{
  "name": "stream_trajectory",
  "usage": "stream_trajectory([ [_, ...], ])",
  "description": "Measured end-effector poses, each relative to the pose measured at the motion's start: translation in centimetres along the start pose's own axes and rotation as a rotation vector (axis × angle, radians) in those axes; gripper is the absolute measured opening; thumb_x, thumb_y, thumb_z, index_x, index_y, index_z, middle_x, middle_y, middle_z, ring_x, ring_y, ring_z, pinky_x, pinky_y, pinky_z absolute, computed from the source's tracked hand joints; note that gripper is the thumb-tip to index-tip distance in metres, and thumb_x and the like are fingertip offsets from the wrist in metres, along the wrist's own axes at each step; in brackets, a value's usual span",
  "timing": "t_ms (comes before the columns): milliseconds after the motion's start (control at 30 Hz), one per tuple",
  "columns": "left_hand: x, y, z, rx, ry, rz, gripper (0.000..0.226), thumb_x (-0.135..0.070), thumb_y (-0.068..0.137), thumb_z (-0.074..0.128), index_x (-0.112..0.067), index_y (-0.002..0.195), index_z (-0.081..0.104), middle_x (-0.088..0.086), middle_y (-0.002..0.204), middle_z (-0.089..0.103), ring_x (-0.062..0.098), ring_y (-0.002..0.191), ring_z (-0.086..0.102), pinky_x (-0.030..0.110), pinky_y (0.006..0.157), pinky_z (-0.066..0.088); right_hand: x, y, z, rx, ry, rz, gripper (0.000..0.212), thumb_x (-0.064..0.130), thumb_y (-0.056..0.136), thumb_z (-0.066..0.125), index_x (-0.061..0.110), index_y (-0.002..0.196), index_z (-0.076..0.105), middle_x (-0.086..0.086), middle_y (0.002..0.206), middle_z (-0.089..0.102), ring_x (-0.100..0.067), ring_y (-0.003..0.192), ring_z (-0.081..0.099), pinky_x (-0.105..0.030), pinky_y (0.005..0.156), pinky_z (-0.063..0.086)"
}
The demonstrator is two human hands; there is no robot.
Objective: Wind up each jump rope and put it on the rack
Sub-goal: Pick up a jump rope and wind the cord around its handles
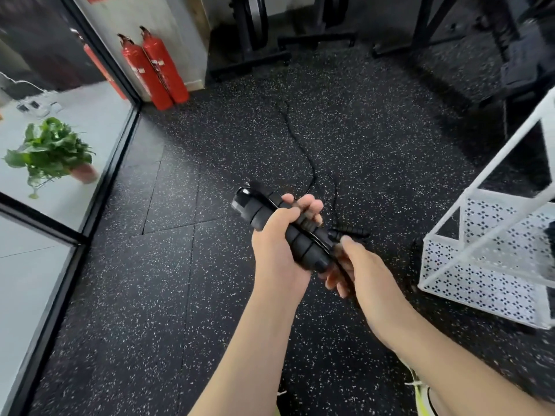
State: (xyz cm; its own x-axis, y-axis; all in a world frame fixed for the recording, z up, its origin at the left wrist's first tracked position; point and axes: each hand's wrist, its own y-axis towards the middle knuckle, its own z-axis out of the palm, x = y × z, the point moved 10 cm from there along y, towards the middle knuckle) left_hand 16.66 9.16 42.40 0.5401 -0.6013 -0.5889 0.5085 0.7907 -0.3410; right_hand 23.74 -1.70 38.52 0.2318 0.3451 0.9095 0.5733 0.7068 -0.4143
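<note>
My left hand (pixel 280 235) grips the two black foam handles (pixel 255 208) of a jump rope, held side by side and pointing up-left. My right hand (pixel 357 271) sits just below their lower ends, with its fingers curled around the thin black cord (pixel 342 267) there. The rest of the cord (pixel 300 145) trails away across the speckled floor toward the far wall. A white wire rack (pixel 480 265) with perforated trays stands on the floor to the right of my hands.
Two red fire extinguishers (pixel 156 70) lean against the far wall. Black gym machine frames (pixel 252 58) stand at the back. A glass partition (pixel 99 175) runs down the left, with a potted plant (pixel 51 151) behind it.
</note>
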Motion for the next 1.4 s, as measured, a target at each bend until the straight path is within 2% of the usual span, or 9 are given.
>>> stream_trajectory([
  [200,1.6,-2.9,1.1,-0.057,0.423,0.141,0.022,0.003,0.095,0.056,-0.018,0.101,0.059,0.005,0.108,0.078,0.016,0.104,0.072,0.044,0.092,0.057,-1.7,0.5,-0.3,-0.105,0.284,0.184,0.059,0.063,0.094,0.051,0.009,0.093,0.074,-0.009,0.072,0.062,-0.018,0.057,0.043,-0.030,0.049,0.029],
  [300,2.5,-3.5,1.5,-0.029,0.459,0.150,0.023,0.003,0.097,0.056,-0.019,0.101,0.061,0.000,0.112,0.077,0.015,0.100,0.070,0.032,0.075,0.059,-1.1,0.6,-0.3,-0.093,0.354,0.159,0.037,0.045,0.093,0.056,0.011,0.084,0.068,-0.008,0.069,0.047,-0.015,0.052,0.034,-0.025,0.043,0.023],
  [500,1.8,-1.9,1.1,0.093,0.344,0.103,0.047,-0.021,0.079,0.081,-0.013,0.120,0.060,0.009,0.124,0.072,0.023,0.119,0.067,0.045,0.106,0.050,4.0,1.4,-5.2,-0.357,-0.111,-0.083,0.048,0.041,0.092,0.054,0.021,0.052,0.035,0.010,0.047,0.033,-0.011,0.049,0.029,-0.029,0.049,0.026],
  [600,-2.0,-1.5,0.3,0.047,0.759,0.312,0.075,-0.028,0.073,0.091,-0.034,0.136,0.051,-0.010,0.134,0.066,0.007,0.124,0.062,0.030,0.103,0.047,7.0,1.4,-7.5,-0.466,-0.475,-0.274,0.058,0.044,0.098,0.048,0.016,0.050,0.033,0.008,0.041,0.029,-0.013,0.043,0.027,-0.030,0.044,0.022],
  [700,-1.6,-1.6,1.9,0.273,1.456,0.515,0.096,-0.052,0.059,0.094,-0.046,0.141,0.044,-0.025,0.143,0.053,-0.004,0.135,0.045,0.025,0.115,0.031,7.4,1.7,-7.4,-0.508,-0.729,-0.358,0.061,0.046,0.099,0.048,0.012,0.049,0.037,0.002,0.042,0.037,-0.019,0.044,0.036,-0.032,0.047,0.024],
  [767,0.5,-1.6,1.8,0.373,1.888,0.611,0.096,-0.064,0.056,0.088,-0.045,0.141,0.046,-0.023,0.138,0.055,0.001,0.131,0.045,0.036,0.116,0.026,6.8,2.0,-6.4,-0.491,-0.802,-0.371,0.061,0.047,0.099,0.047,0.014,0.049,0.038,0.002,0.044,0.039,-0.018,0.046,0.037,-0.031,0.048,0.023],
  [867,1.4,-1.1,0.7,0.331,2.146,0.654,0.060,-0.042,0.073,0.078,-0.036,0.128,0.054,-0.016,0.110,0.061,0.018,0.105,0.056,0.036,0.090,0.037,5.8,2.4,-5.2,-0.456,-0.855,-0.347,0.059,0.052,0.098,0.045,0.015,0.051,0.042,0.002,0.049,0.043,-0.017,0.050,0.039,-0.034,0.053,0.025],
  [1133,-0.4,-0.7,-0.4,0.182,2.187,0.661,0.031,-0.021,0.076,0.067,-0.026,0.103,0.052,-0.012,0.084,0.047,0.020,0.076,0.046,0.033,0.067,0.030,5.5,2.9,-4.3,-0.111,-0.529,-0.266,0.035,0.061,0.088,0.064,0.027,0.083,0.068,0.012,0.067,0.067,-0.003,0.064,0.062,-0.016,0.056,0.041],
  [1400,-2.0,-0.3,-0.8,0.115,2.197,0.644,0.032,-0.023,0.078,0.068,-0.027,0.104,0.050,-0.014,0.084,0.043,0.019,0.076,0.039,0.033,0.067,0.030,7.0,2.8,-3.5,0.193,-0.469,-0.350,0.022,0.026,0.092,0.073,0.042,0.106,0.067,0.019,0.084,0.077,0.007,0.087,0.068,0.001,0.071,0.040],
])
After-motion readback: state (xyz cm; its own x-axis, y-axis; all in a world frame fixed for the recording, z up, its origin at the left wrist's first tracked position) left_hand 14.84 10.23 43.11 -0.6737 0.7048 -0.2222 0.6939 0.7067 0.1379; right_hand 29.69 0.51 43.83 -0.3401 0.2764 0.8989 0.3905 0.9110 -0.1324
